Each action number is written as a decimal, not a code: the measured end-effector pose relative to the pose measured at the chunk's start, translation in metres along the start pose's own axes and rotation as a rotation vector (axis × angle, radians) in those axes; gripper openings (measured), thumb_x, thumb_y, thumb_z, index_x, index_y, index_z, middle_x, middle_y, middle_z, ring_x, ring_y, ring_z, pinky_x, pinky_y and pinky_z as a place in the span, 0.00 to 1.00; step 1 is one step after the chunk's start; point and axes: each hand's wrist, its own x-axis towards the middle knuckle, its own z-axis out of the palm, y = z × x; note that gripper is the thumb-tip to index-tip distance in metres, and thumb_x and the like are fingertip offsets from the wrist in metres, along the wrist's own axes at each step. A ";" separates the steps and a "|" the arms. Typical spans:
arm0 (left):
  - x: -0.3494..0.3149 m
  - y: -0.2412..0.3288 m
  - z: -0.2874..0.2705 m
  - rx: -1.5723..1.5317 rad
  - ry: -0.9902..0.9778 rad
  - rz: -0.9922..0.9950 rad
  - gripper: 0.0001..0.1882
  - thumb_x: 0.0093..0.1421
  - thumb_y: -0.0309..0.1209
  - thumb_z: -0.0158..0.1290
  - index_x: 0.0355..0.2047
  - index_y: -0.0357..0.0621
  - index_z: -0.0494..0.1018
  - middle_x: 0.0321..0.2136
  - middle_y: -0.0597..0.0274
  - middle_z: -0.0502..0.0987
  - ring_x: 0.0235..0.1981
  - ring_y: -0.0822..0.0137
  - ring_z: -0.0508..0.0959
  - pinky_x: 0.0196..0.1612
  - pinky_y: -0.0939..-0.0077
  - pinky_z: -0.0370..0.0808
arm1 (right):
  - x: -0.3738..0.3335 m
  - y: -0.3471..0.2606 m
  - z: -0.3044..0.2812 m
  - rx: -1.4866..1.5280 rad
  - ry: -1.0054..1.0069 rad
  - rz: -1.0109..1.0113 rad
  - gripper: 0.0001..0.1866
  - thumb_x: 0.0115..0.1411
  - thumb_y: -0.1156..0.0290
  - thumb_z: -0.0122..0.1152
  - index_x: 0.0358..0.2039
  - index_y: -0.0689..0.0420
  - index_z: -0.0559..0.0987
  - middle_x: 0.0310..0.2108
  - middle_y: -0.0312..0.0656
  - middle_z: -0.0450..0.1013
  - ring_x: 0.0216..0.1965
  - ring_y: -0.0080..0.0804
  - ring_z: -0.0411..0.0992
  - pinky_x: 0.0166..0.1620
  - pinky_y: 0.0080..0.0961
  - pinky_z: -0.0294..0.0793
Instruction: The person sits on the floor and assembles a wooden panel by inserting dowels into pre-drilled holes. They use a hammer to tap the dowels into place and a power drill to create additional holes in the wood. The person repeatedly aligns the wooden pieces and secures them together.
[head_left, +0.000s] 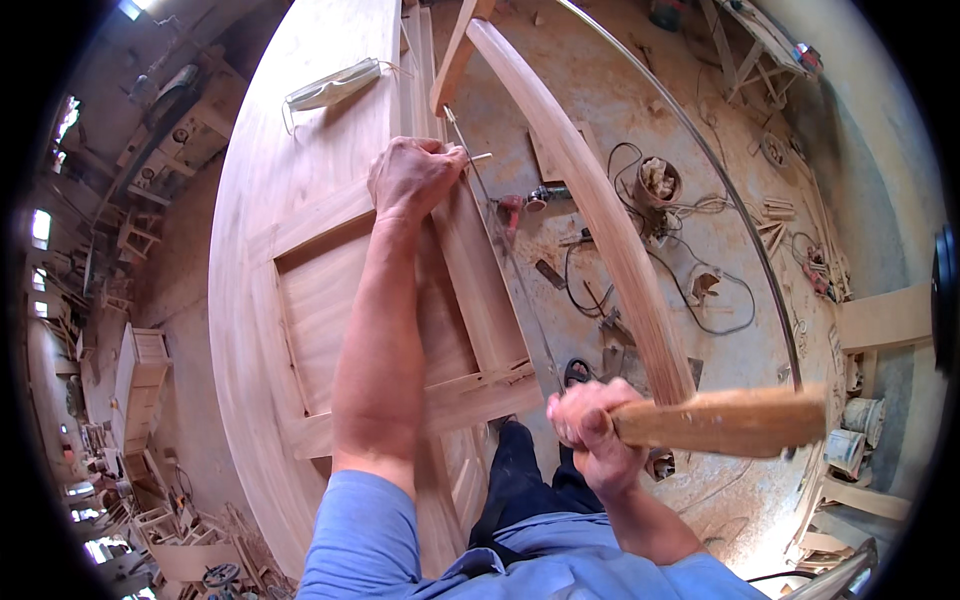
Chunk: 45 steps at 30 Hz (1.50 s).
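Observation:
My right hand (pixel 600 425) is closed around the near end of a wooden frame saw (pixel 590 190), at the lower right. The saw's narrow blade (pixel 515 260) stretches away along the right edge of a pale wooden door panel (pixel 245 300). Over that edge, near the blade's far end, my left hand (pixel 415 178) is closed in a fist. From its fingers a thin pale stick (pixel 482 157) pokes out toward the blade. Whether the teeth touch wood is too small to tell. Beyond this hand, a light face mask (pixel 332 88) lies on the panel.
Right of the panel, a red power tool (pixel 511 210), a bucket (pixel 658 180) and loose cables (pixel 742 325) lie on the dusty floor. A wooden bench (pixel 750 45) stands far right. Machinery (pixel 190 125) and wood scraps (pixel 180 525) line the left side.

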 end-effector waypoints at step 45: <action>0.012 -0.016 0.019 -0.054 0.217 0.148 0.13 0.53 0.34 0.48 0.25 0.42 0.81 0.30 0.40 0.79 0.35 0.39 0.79 0.41 0.53 0.75 | 0.018 0.000 0.006 0.064 0.035 0.069 0.07 0.71 0.73 0.55 0.34 0.56 0.68 0.21 0.34 0.65 0.20 0.18 0.60 0.27 0.21 0.65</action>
